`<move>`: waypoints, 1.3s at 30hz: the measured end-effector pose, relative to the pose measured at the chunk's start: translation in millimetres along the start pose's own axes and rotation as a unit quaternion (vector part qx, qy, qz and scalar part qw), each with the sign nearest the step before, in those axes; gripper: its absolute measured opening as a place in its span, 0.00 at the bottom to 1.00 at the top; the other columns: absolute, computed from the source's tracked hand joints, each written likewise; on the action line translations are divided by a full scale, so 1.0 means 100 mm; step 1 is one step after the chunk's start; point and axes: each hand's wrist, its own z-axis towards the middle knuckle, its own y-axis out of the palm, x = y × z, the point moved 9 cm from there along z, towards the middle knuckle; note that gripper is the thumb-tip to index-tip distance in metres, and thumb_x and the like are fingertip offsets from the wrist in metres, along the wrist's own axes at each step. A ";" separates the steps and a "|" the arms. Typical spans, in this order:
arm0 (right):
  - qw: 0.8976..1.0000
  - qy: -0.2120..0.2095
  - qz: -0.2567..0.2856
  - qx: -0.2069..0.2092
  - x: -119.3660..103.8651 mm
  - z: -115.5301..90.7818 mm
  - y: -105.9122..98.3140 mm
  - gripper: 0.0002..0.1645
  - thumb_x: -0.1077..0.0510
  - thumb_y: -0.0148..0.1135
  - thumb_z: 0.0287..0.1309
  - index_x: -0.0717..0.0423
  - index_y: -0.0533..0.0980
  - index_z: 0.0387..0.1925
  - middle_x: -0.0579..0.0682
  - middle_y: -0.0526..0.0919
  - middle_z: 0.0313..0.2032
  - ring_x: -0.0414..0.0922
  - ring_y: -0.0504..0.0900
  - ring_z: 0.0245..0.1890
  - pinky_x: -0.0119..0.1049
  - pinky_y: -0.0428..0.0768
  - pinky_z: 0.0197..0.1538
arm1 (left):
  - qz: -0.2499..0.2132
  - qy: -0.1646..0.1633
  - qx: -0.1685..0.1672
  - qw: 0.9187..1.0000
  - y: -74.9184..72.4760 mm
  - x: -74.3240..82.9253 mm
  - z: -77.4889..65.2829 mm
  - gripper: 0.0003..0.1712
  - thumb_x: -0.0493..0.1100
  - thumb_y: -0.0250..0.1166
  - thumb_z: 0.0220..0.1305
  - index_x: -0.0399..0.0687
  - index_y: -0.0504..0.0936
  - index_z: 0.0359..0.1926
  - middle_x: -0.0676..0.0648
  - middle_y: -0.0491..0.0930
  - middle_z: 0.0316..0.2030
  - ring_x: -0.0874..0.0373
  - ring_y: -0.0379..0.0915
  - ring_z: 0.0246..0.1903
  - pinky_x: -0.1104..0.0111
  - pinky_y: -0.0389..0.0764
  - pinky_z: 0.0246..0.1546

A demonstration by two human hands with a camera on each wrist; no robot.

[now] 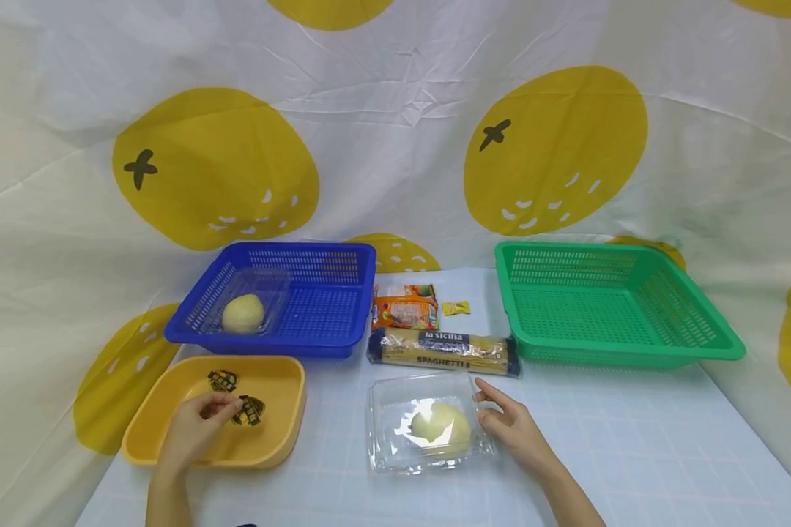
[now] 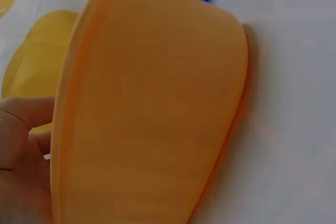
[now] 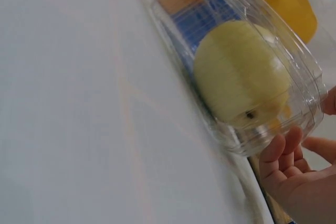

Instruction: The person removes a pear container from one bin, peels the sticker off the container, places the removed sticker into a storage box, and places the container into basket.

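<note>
My left hand (image 1: pixel 198 428) reaches into a yellow-orange tray (image 1: pixel 283 446). Its thumb and index finger pinch the edge of a small black-and-gold wrapped packet (image 1: pixel 250 411). A similar packet (image 1: pixel 223 380) lies just behind it. In the left wrist view the tray's wall (image 2: pixel 152 98) hides the fingertips. My right hand (image 1: pixel 515 432) holds the right edge of a clear plastic clamshell box (image 1: pixel 389 410), fingers curled at its rim in the right wrist view. Inside sits a round pale-yellow fruit (image 3: pixel 239 74) with a dark spot at one end.
A blue basket (image 1: pixel 329 340) at back left holds another clear box with a pale fruit (image 1: pixel 242 315). A green basket (image 1: pixel 619 351) stands at back right. Between them lie a spaghetti pack (image 1: pixel 444 351), an orange snack bag (image 1: pixel 405 307) and a small yellow packet (image 1: pixel 456 308).
</note>
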 end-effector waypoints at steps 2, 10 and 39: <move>1.000 -0.002 0.001 -0.002 0.00 0.00 0.01 0.36 0.67 0.55 0.60 0.69 0.56 0.67 0.67 0.66 0.52 0.33 0.72 0.28 0.25 0.75 0.35 | 0.002 -0.003 -0.023 1.000 0.02 -0.08 0.04 0.12 0.39 0.63 0.62 0.31 0.81 0.35 0.45 0.81 0.30 0.68 0.68 0.26 0.76 0.72 0.28; 1.000 -0.003 0.001 -0.008 0.00 0.00 0.01 0.36 0.68 0.54 0.60 0.69 0.55 0.68 0.68 0.65 0.52 0.33 0.71 0.28 0.24 0.74 0.34 | 0.006 -0.033 -0.082 0.996 0.10 -0.33 0.15 0.13 0.42 0.60 0.65 0.32 0.81 0.37 0.43 0.83 0.35 0.66 0.69 0.29 0.75 0.71 0.31; 1.000 -0.002 -0.001 0.001 0.00 0.00 0.01 0.36 0.68 0.54 0.59 0.69 0.55 0.67 0.68 0.66 0.53 0.33 0.72 0.29 0.24 0.75 0.35 | -0.069 -0.040 -0.170 0.982 0.34 -0.43 0.20 0.43 0.42 0.66 0.59 0.27 0.56 0.67 0.46 0.75 0.25 0.63 0.63 0.18 0.73 0.67 0.18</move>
